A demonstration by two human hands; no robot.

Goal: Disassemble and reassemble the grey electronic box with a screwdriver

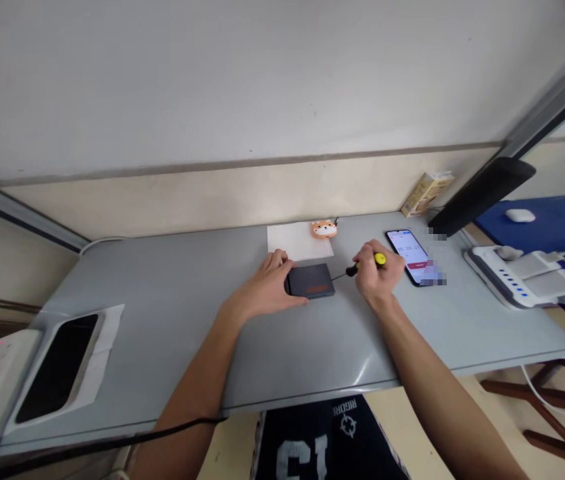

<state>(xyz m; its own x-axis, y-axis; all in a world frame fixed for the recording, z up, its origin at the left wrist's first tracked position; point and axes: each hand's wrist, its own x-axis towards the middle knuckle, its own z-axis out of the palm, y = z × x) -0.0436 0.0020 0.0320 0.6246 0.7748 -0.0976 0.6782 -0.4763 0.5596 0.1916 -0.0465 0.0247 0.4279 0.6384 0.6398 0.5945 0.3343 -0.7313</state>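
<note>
A small dark grey box (315,279) with reddish lettering on its top lies on the grey table. My left hand (275,283) grips its left end, thumb along the near side and fingers at the far side. In my right hand (376,272) is a screwdriver (379,259) with a yellow and black handle, the fingers wrapped round it. Its thin shaft points left and meets or nearly meets the box's right side; I cannot tell whether the tip touches a screw.
Behind the box are a white paper (289,241) and an orange animal-faced case (323,229). To the right lie a lit phone (415,258), a power strip (499,277) and a small carton (425,193). A dark-screened phone (59,367) rests at the left beside a white socket block (2,387).
</note>
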